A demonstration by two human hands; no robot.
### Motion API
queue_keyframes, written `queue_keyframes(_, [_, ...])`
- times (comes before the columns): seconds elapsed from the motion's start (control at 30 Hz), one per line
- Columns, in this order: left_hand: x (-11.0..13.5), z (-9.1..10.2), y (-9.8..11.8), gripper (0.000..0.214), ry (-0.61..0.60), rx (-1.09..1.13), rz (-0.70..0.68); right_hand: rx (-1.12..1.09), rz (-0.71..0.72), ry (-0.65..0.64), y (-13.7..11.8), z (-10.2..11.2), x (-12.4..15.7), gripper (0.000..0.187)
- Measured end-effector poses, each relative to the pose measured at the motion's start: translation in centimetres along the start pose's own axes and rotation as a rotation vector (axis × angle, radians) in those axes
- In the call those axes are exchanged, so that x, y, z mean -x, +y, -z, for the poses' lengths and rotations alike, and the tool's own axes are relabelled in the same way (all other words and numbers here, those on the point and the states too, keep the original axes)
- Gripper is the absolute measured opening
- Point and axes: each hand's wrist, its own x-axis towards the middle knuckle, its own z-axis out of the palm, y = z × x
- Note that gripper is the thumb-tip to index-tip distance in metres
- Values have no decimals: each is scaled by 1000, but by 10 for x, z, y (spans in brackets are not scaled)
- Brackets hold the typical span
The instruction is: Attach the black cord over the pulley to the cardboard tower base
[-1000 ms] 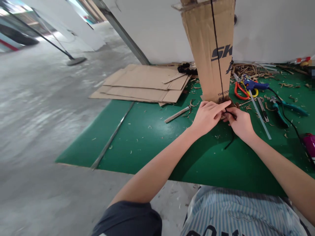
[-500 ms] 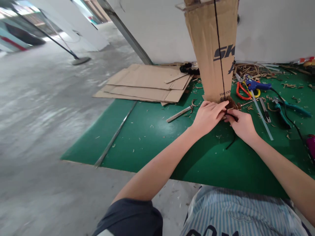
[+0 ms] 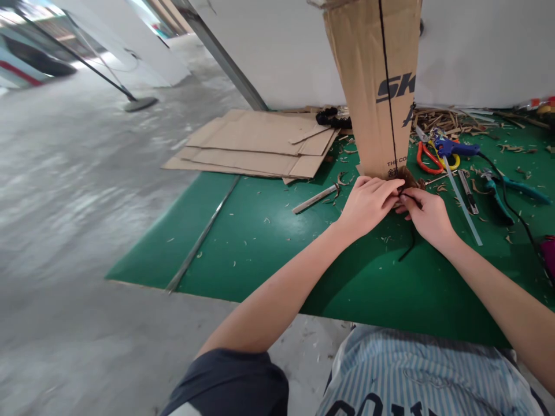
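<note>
A tall cardboard piece [image 3: 377,98] with dark printing stands upright on the green table. Down its front runs a black cord [image 3: 389,86], whose loose end curls on the table below my hands. At the foot of the cardboard, my right hand [image 3: 427,216] pinches the cord between thumb and fingers. My left hand [image 3: 368,202] is closed against the lower edge of the cardboard, its fingertips meeting the right ones at the cord. A small brown torn flap shows just behind the fingers. What exactly lies under the left fingertips is partly hidden.
Flat cardboard sheets [image 3: 255,141] lie to the left, near a knife-like stick [image 3: 315,199]. On the right are orange-handled scissors [image 3: 427,159], a blue glue gun [image 3: 459,148], a cutter [image 3: 468,192] and teal pliers [image 3: 496,196]. Cardboard scraps [image 3: 451,122] pile along the wall.
My right fingers have shifted slightly, and a bit of black cord now shows over them. The left hand stays nearly in place at the cardboard's foot.
</note>
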Motion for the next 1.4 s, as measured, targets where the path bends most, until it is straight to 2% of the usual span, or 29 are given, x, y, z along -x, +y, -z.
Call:
queue_keyframes(0.3, [0, -1, -2, 41, -30, 101, 24, -70, -58, 2, -4, 3, -2, 21])
queue_keyframes(0.53, [-5, 3, 1, 21, -58, 66, 68, -58, -43, -75, -1, 3, -3, 24])
queue_keyframes(0.87, [-5, 1, 3, 8, 9, 83, 88, -41, -6, -40, 0, 2, -3, 25])
queue_keyframes(1.03, [-4, 4, 6, 7, 11, 104, 64, -41, -23, -8, 0, 2, -3, 24])
queue_keyframes(1.2, [-4, 7, 7, 16, -20, 122, 39, 4, 12, 6, -1, 3, -3, 23])
queue_keyframes(1.4, [-5, 4, 3, 18, -18, 114, 18, -20, -6, 1, 0, 1, -3, 19])
